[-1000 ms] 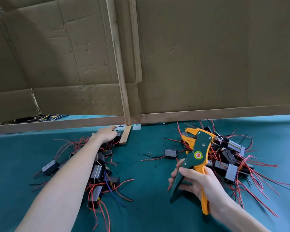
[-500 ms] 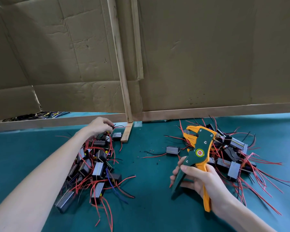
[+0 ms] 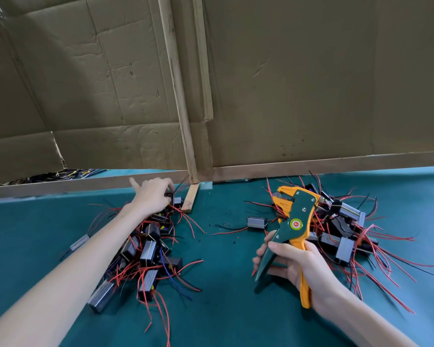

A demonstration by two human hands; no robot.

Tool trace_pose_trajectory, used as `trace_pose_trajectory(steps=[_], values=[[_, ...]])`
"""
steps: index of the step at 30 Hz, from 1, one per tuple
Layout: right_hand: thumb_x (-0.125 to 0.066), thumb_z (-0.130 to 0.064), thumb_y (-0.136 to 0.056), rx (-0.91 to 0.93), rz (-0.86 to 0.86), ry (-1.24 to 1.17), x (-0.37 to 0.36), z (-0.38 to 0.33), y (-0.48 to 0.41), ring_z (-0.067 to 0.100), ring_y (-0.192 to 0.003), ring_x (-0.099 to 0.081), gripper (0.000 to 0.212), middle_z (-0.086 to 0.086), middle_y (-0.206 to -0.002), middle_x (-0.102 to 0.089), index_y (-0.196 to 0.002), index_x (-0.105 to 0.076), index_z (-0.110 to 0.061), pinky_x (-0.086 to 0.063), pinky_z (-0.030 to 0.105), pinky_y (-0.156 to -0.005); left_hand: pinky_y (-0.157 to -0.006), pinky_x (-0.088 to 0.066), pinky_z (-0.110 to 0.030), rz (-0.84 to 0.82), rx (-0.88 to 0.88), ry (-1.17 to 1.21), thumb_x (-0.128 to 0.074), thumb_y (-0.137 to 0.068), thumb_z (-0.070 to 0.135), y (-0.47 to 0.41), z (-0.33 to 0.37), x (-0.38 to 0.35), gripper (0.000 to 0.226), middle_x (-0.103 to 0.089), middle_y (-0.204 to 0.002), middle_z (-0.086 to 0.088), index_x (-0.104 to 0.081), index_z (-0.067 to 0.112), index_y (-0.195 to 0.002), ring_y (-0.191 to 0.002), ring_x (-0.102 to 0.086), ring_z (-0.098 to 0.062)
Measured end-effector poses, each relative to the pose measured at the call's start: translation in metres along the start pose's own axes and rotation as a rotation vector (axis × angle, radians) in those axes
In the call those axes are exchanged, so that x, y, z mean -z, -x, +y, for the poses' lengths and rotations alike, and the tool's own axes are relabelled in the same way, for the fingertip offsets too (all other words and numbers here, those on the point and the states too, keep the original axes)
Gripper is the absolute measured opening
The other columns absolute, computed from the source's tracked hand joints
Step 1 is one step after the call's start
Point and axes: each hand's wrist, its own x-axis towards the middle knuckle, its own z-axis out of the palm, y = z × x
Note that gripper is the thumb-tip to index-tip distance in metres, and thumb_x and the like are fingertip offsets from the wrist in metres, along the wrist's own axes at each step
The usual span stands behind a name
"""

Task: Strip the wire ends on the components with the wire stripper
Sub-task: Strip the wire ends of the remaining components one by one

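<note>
Big cardboard wall across the far side, with a wooden batten running down it to the teal table mat. Two heaps on that mat. The left pile of components, grey and black blocks tangled in red wires, lies along the left forearm. The right pile of components sits far right, its wires fanning toward the near edge.

The wire stripper, green and orange, stands upright just left of the right pile. The right hand is wrapped round its handles, which are spread apart.

The left hand reaches to the far end of the left pile, fingertips pinching a small black component just beside a short wooden block. One lone component lies between the piles.

Against half a second ago, the left little finger now sticks out, and the stripper has barely shifted.
</note>
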Motion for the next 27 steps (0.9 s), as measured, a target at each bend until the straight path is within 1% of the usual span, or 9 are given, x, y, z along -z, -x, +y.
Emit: trace_pose_trajectory(steps=[2, 5, 8, 12, 16, 19, 22, 25, 27], values=[[-0.07, -0.013, -0.069, -0.007, 0.005, -0.006, -0.001, -0.001, 0.0, 0.045, -0.081, -0.069, 0.032, 0.025, -0.086, -0.068, -0.098, -0.063, 0.001, -0.058, 0.047, -0.068, -0.108, -0.002, -0.07, 0.154, -0.018, -0.088, -0.057, -0.091, 0.011, 0.008, 0.008, 0.002, 0.026, -0.057, -0.117, -0.004, -0.054, 0.022, -0.114, -0.117, -0.05, -0.035], [-0.068, -0.012, -0.07, -0.014, 0.012, -0.013, -0.002, -0.003, 0.0, 0.045, -0.082, -0.069, 0.032, 0.025, -0.085, -0.068, -0.099, -0.062, 0.002, -0.058, 0.047, -0.068, -0.096, -0.037, -0.045, 0.243, -0.059, 0.293, -0.054, -0.093, 0.006, 0.021, 0.021, 0.017, 0.023, -0.052, -0.115, -0.009, -0.049, 0.017, -0.111, -0.102, -0.054, -0.028], [-0.067, -0.012, -0.071, -0.02, 0.018, -0.023, -0.002, -0.004, 0.001, 0.044, -0.082, -0.069, 0.031, 0.025, -0.085, -0.068, -0.098, -0.062, 0.002, -0.059, 0.047, -0.068, -0.076, -0.04, -0.023, 0.241, -0.121, 0.635, -0.06, -0.091, 0.006, 0.042, 0.039, 0.034, 0.021, -0.057, -0.107, -0.004, -0.051, 0.017, -0.107, -0.09, -0.056, -0.019], [-0.066, -0.012, -0.07, -0.023, 0.022, -0.033, -0.004, -0.005, 0.002, 0.043, -0.08, -0.069, 0.03, 0.024, -0.084, -0.067, -0.097, -0.062, 0.001, -0.059, 0.044, -0.065, -0.069, -0.048, -0.015, 0.066, -0.168, 0.945, -0.063, -0.086, 0.0, 0.076, 0.062, 0.042, 0.026, -0.064, -0.101, -0.002, -0.055, 0.02, -0.101, -0.081, -0.066, -0.02], [-0.067, -0.012, -0.069, -0.024, 0.02, -0.038, -0.004, -0.006, 0.002, 0.041, -0.078, -0.07, 0.032, 0.023, -0.083, -0.068, -0.098, -0.061, 0.001, -0.058, 0.042, -0.064, -0.078, -0.05, -0.032, -0.228, -0.232, 0.934, -0.064, -0.086, 0.002, 0.102, 0.08, 0.033, 0.029, -0.063, -0.098, 0.0, -0.055, 0.021, -0.106, -0.074, -0.066, -0.021], [-0.067, -0.012, -0.069, -0.028, 0.023, -0.047, -0.003, -0.005, 0.001, 0.041, -0.079, -0.07, 0.031, 0.023, -0.083, -0.067, -0.097, -0.062, 0.001, -0.059, 0.042, -0.064, -0.068, -0.044, -0.02, -0.455, -0.342, 0.733, -0.063, -0.087, 0.006, 0.111, 0.087, 0.018, 0.031, -0.061, -0.098, 0.01, -0.055, 0.021, -0.112, -0.063, -0.055, -0.01], [-0.067, -0.012, -0.07, -0.029, 0.024, -0.052, -0.001, -0.004, 0.0, 0.043, -0.081, -0.07, 0.029, 0.023, -0.084, -0.067, -0.096, -0.063, -0.001, -0.059, 0.045, -0.068, -0.065, -0.042, -0.009, -0.473, -0.354, 0.59, -0.061, -0.086, 0.006, 0.112, 0.094, 0.004, 0.029, -0.064, -0.104, 0.003, -0.058, 0.021, -0.111, -0.073, -0.054, -0.008], [-0.068, -0.012, -0.071, -0.029, 0.026, -0.052, 0.001, -0.003, -0.001, 0.044, -0.081, -0.069, 0.027, 0.024, -0.085, -0.067, -0.095, -0.063, -0.002, -0.059, 0.046, -0.07, -0.089, -0.045, -0.022, -0.457, -0.343, 0.622, -0.052, -0.085, -0.002, 0.111, 0.097, -0.004, 0.033, -0.066, -0.112, -0.001, -0.059, 0.016, -0.111, -0.097, -0.059, -0.012], [-0.068, -0.012, -0.071, -0.029, 0.024, -0.053, 0.001, -0.002, -0.002, 0.044, -0.082, -0.069, 0.027, 0.024, -0.085, -0.067, -0.096, -0.064, -0.002, -0.059, 0.047, -0.071, -0.095, -0.044, -0.024, -0.436, -0.37, 0.652, -0.046, -0.082, -0.009, 0.11, 0.098, -0.008, 0.042, -0.065, -0.116, 0.0, -0.058, 0.015, -0.115, -0.108, -0.058, -0.009]])
